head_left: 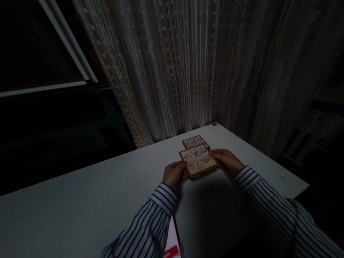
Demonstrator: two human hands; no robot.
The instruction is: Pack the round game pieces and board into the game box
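Observation:
Between my two hands is a flat Chinese chess box [199,161] with dark brush lettering on a pale cover and a brown edge. My left hand [174,174] grips its left side, thumb on top. On the opposite side, my right hand [227,160] pinches the right edge. The box appears tilted up a little over the table, a shadow beneath it. Just behind lies a second, similar box [194,140], its near part covered by the held one. Both my arms wear blue-striped sleeves.
The white table [85,213] reaches far to the left. A lit screen [172,238] with a red button lies partly under my left sleeve. A string curtain [177,62] hangs at the table's back edge. A small dark square [214,124] marks the far corner. The room is dim.

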